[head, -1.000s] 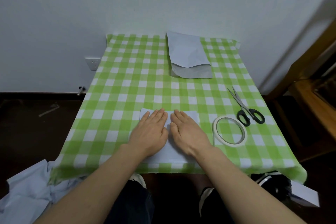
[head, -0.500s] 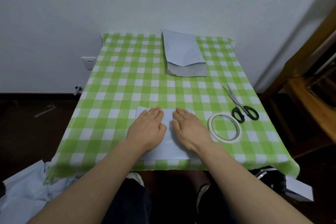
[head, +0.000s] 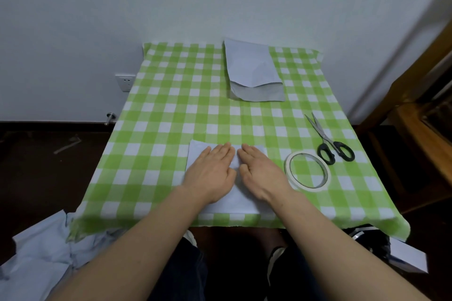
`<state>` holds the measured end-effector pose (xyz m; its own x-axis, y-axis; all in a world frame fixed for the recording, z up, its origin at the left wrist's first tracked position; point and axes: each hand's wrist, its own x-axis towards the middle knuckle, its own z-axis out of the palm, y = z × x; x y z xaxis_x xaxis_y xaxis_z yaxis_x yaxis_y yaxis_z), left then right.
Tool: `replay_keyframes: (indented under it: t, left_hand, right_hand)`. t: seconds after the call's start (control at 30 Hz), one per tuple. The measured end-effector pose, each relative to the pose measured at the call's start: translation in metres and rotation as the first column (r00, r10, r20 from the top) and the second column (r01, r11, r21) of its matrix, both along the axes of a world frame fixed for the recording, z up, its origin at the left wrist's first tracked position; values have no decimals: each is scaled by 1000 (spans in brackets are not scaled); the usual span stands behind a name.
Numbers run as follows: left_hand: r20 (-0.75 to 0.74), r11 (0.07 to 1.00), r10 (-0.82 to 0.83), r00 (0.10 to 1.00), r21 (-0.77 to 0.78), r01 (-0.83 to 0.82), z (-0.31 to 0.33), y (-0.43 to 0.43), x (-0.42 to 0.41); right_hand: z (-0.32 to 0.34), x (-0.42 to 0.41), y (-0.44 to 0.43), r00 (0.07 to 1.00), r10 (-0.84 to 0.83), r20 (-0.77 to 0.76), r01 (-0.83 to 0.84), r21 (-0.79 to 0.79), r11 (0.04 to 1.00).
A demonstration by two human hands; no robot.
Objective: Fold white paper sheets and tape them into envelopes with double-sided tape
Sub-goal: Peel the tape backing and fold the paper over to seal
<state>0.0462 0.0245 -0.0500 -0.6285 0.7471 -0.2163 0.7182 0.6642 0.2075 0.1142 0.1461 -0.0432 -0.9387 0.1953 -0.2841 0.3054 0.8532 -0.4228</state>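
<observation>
Hands first: left hand (head: 210,173) and right hand (head: 261,173) lie flat, palms down, side by side, fingers straight and together. They pinch nothing. Both press on the white paper sheet (head: 197,153), which sits at the near middle of the worktop (head: 171,110), its near edge close to the front edge. Can't tell how many folds are in it, as the hands cover most of it.

Risks, as I judge them:
- Uneven push from the two hands would skew the crease, so the flaps won't line up for taping.
- The checked cloth looks thin. Pressing and sliding could drag it and the sheet toward the front edge.
- The tape roll (head: 308,187) lies just beside the right wrist, and a sideways sweep could knock it.
- Double-sided tape grabs on contact, so a misplaced strip would likely tear the paper if peeled off.

Scissors (head: 323,135) lie beyond the roll, blades slightly apart, clear of the hands. The folded white stack (head: 252,68) sits at the far edge, well apart. Loose paper (head: 36,259) is on the floor at lower left.

Writing: none readable. No brand visible on the roll, scissors or wall socket (head: 125,82).
</observation>
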Motion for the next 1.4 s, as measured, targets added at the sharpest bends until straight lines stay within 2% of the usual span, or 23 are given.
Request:
replay_keyframes:
  t: [0.27,0.47,0.7,0.87,1.07,1.2,1.33,1.4]
  left_hand:
    - [-48,986,164,985,-10,-164,2,-25,-14]
    - [-49,998,70,996,-6,-70,-2,-8,6]
    - [-65,969,244,968,-29,-246,-1,-31,-12]
    - [-90,979,200,976,-6,-202,-2,-22,-6]
    - [-104,957,287,952,-19,-291,0,-33,-13]
    - [-118,973,228,967,-16,-231,-1,-32,-10]
    - [-162,935,332,929,-77,-347,5,-37,-17]
    - [-189,946,304,934,-57,-319,11,-31,-15]
  right_hand:
    - [3,-1,-3,1000,-25,-14,25,20,999]
    - [3,-2,-5,999,-41,-26,41,26,999]
    - [3,-3,-6,998,-44,-34,46,50,998]
    - [4,-3,-6,998,-48,-44,51,49,998]
    - [6,-1,-6,998,-44,-44,47,51,998]
    - [4,-2,-5,997,-56,-58,59,49,997]
    - [3,-2,-6,998,-44,-45,46,51,998]
    - [4,-5,-7,994,-90,-65,90,9,996]
